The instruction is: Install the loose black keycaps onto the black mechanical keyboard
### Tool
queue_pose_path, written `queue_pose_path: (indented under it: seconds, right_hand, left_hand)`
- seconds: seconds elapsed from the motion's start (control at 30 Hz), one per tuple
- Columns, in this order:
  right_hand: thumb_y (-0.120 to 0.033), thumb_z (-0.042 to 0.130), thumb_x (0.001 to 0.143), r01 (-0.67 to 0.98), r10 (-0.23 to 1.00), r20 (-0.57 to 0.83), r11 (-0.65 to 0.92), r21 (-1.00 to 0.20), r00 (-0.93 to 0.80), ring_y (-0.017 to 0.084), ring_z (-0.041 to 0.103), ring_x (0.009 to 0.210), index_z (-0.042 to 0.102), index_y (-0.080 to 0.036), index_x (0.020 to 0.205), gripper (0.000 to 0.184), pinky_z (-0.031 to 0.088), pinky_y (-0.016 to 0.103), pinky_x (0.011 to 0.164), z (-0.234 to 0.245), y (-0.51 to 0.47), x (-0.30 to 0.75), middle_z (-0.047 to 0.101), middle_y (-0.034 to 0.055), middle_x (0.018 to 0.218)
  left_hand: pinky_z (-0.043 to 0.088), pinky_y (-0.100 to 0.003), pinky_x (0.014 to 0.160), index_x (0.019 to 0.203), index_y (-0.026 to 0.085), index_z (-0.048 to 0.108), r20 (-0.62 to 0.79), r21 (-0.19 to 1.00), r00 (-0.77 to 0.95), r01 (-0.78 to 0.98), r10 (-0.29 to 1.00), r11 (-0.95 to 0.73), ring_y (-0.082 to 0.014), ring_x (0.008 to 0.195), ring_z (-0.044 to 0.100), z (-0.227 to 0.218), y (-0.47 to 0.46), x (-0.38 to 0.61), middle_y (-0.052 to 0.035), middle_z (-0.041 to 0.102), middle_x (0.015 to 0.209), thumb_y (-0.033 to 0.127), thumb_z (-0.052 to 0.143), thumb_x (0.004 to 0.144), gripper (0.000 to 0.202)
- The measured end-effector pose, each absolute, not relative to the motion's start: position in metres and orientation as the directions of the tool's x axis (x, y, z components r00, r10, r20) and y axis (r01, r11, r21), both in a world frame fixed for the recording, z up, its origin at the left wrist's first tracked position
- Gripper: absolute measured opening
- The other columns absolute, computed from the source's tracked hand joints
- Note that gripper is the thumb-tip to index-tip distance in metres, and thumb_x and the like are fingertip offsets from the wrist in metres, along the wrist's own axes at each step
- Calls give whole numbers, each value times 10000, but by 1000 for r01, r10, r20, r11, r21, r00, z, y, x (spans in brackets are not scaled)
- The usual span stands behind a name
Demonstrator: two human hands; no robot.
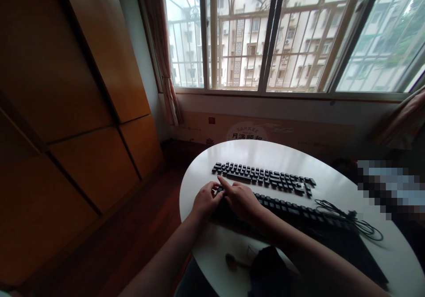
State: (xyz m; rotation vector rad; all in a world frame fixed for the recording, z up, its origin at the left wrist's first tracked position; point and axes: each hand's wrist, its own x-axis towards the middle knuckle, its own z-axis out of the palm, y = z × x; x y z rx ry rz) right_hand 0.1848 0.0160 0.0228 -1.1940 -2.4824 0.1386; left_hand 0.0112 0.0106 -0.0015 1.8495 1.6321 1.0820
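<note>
A black keyboard (292, 208) lies on the white round table, under both my forearms. My left hand (206, 197) is at its far left corner, fingers curled and thumb and forefinger closed against the corner. Right beside it, my right hand (241, 198) rests over the same end of the keyboard. Its forefinger sticks out past the keyboard's far edge; the other fingers fold under the palm, and whatever they grip is hidden. Just beyond my hands, many loose black keycaps (265, 175) stand in rows on the tabletop.
A coiled black cable (357, 221) lies at the right of the white table (199, 164). Near the front edge are a dark object (270, 270) and a small brush-like thing (234, 261), both dim. Wooden cabinets (133, 89) stand left, and a window is ahead.
</note>
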Motion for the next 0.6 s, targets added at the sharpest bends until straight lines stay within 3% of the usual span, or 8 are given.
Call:
queue_pose_path:
  seconds: [0.2,0.37,0.43,0.6]
  right_hand:
    - [-88,676,847,613,786,334,617,-494,-521,248,655,1025,428,-234,1531,741,488,324,904,19,32,198,725,55,1027]
    - [-150,644,880,457,792,313,572,-682,-524,199,711,894,697,-159,1165,291,549,262,818,16,47,209,743,49,977]
    - [-159,653,861,411,787,305,560,-720,-537,208,717,900,728,-150,1051,204,555,256,808,15,49,211,745,54,969]
    - [-164,672,825,392,788,300,548,-739,-538,217,717,880,761,-166,961,162,548,261,792,13,47,209,748,36,932]
  left_hand:
    - [519,-316,776,1008,197,659,282,797,-29,563,959,-218,-217,866,685,-3,11,8,-66,735,985,394,520,898,264]
    - [506,-329,793,964,201,656,301,813,-63,538,951,-222,-224,869,674,-5,13,7,-54,724,911,396,431,946,298]
    - [507,-326,789,967,198,658,301,820,-69,528,951,-221,-222,863,674,-5,13,7,-55,725,918,382,470,923,267]
    - [520,-329,796,969,196,666,293,845,-90,489,952,-214,-222,867,676,-7,14,6,-59,727,922,382,480,909,270]
